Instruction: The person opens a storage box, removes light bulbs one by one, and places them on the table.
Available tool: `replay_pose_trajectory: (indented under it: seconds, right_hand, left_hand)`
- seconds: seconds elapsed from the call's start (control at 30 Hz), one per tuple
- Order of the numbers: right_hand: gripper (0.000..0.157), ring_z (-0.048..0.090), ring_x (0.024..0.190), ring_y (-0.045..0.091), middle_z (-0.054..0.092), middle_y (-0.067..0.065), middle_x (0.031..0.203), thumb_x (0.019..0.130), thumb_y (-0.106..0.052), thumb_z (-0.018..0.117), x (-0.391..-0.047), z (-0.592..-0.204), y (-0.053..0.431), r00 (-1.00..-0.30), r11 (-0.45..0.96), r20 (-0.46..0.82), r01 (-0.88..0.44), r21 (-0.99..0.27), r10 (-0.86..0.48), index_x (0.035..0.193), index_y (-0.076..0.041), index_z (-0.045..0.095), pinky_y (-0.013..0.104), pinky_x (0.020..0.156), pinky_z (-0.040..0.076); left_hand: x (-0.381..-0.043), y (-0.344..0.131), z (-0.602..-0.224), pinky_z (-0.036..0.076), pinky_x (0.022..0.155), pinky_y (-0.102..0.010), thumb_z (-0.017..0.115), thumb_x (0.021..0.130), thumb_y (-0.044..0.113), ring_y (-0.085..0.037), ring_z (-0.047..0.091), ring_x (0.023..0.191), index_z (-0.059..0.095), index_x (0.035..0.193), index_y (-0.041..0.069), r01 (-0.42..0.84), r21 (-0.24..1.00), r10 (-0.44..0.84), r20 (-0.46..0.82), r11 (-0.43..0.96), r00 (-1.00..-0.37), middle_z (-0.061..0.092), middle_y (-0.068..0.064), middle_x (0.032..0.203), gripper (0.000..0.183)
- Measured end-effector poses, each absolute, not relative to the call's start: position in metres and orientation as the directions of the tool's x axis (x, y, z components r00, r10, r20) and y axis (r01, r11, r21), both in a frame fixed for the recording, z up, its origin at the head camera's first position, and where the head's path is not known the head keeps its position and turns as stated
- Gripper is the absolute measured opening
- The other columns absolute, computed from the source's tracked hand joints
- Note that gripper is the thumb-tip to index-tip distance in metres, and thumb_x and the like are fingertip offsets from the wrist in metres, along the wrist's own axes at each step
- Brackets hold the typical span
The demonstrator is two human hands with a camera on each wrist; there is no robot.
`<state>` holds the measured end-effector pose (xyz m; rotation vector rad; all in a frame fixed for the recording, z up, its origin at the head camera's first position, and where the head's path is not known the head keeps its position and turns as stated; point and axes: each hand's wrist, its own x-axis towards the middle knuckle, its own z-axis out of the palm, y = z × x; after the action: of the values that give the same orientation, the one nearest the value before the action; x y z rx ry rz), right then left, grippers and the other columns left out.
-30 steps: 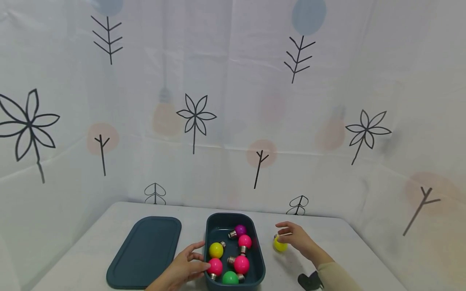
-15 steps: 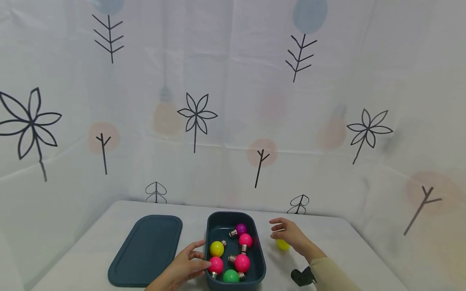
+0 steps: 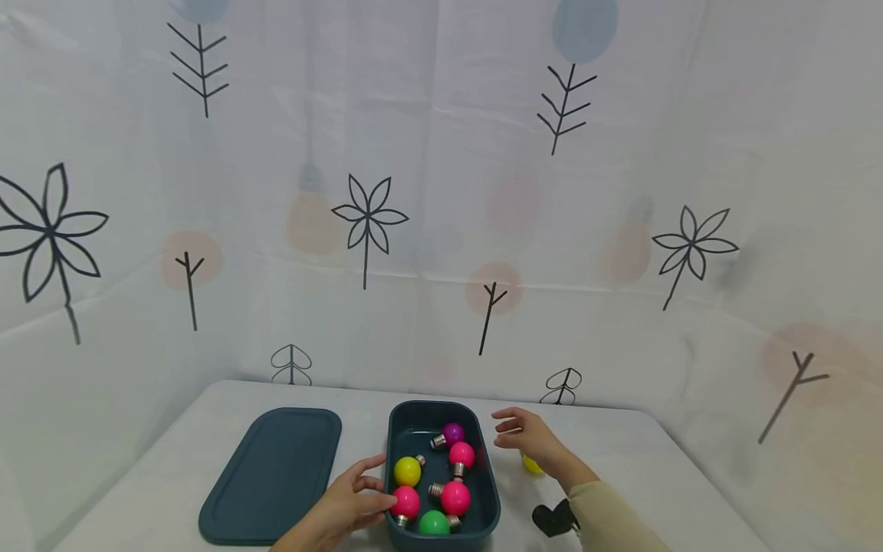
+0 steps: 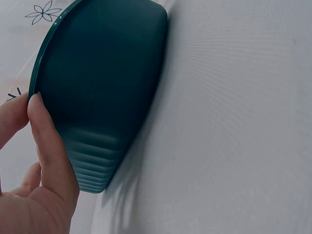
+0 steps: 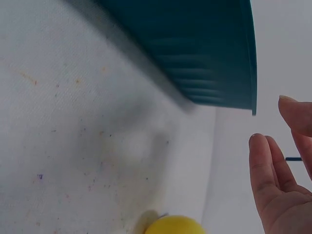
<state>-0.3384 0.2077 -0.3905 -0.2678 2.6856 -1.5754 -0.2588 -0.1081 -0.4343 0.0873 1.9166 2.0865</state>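
Note:
A dark teal box [image 3: 488, 491] holds several round light bulbs, among them a yellow bulb [image 3: 407, 471], a green bulb [image 3: 434, 524] and a purple bulb [image 3: 452, 435]. My left hand [image 3: 355, 500] pinches the box's left rim, its thumb over the edge beside a pink bulb [image 3: 405, 502]; the left wrist view shows the fingertips at the rim of the box [image 4: 102, 73]. To the right of the box, my right hand [image 3: 530, 438] hovers above the table with relaxed fingers and nothing in them. Partly hidden under it, another yellow bulb [image 3: 532, 464] lies on the table.
A flat teal lid [image 3: 272, 475] lies on the white table [image 3: 366, 406] left of the box. Next to the right sleeve [image 3: 607, 512] shows a black heart-shaped thing [image 3: 552, 519]. A white curtain [image 3: 441, 192] with printed plants hangs behind the table.
My right hand has moved left and slightly away from me, from over the loose yellow bulb toward the box. The black heart shape shifted left along with the sleeve. My left hand stays on the rim.

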Motion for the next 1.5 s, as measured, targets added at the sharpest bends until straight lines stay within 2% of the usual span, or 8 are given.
replay_pose_trajectory:
  seconds: [0.5, 0.77, 1.23, 1.5]
  right_hand:
    - [0.037, 0.060, 0.091, 0.024, 0.061, 0.014, 0.105, 0.083, -0.003, 0.067, -0.340, -0.383, 0.190, -0.977, 0.466, 0.080, -0.166, -0.869, -0.199, 0.119, -0.002, 0.057, 0.050, 0.085, 0.046]
    - [0.042, 0.059, 0.093, 0.025, 0.060, 0.015, 0.107, 0.083, -0.004, 0.068, -0.341, -0.377, 0.185, -0.967, 0.461, 0.080, -0.187, -0.867, -0.241, 0.122, 0.000, 0.054, 0.053, 0.087, 0.044]
    - [0.044, 0.058, 0.095, 0.026, 0.056, 0.023, 0.112, 0.084, -0.006, 0.068, -0.348, -0.368, 0.170, -0.944, 0.431, 0.091, -0.230, -0.873, -0.319, 0.124, 0.002, 0.052, 0.049, 0.087, 0.046]
    - [0.043, 0.058, 0.094, 0.024, 0.058, 0.019, 0.108, 0.083, -0.004, 0.068, -0.346, -0.364, 0.155, -0.933, 0.423, 0.097, -0.248, -0.872, -0.348, 0.123, 0.002, 0.053, 0.047, 0.086, 0.047]
  left_hand:
    - [-0.260, -0.109, -0.436, 0.053, 0.072, -0.030, 0.073, 0.080, 0.007, -0.019, 0.055, 0.074, 0.030, 0.141, 0.001, -0.185, 0.981, 0.255, -0.165, -0.056, -0.953, 0.052, -0.010, 0.096, 0.075]
    - [-0.262, -0.108, -0.436, 0.053, 0.072, -0.030, 0.073, 0.080, 0.007, -0.020, 0.055, 0.074, 0.031, 0.141, 0.001, -0.190, 0.981, 0.247, -0.172, -0.048, -0.954, 0.052, -0.011, 0.096, 0.075]
    - [-0.261, -0.109, -0.436, 0.053, 0.073, -0.031, 0.073, 0.080, 0.007, -0.020, 0.055, 0.074, 0.031, 0.141, 0.001, -0.190, 0.980, 0.255, -0.170, -0.054, -0.952, 0.051, -0.011, 0.096, 0.074]
    - [-0.262, -0.108, -0.436, 0.053, 0.073, -0.031, 0.073, 0.080, 0.007, -0.020, 0.055, 0.075, 0.031, 0.142, 0.002, -0.198, 0.979, 0.254, -0.178, -0.053, -0.951, 0.051, -0.011, 0.097, 0.075]
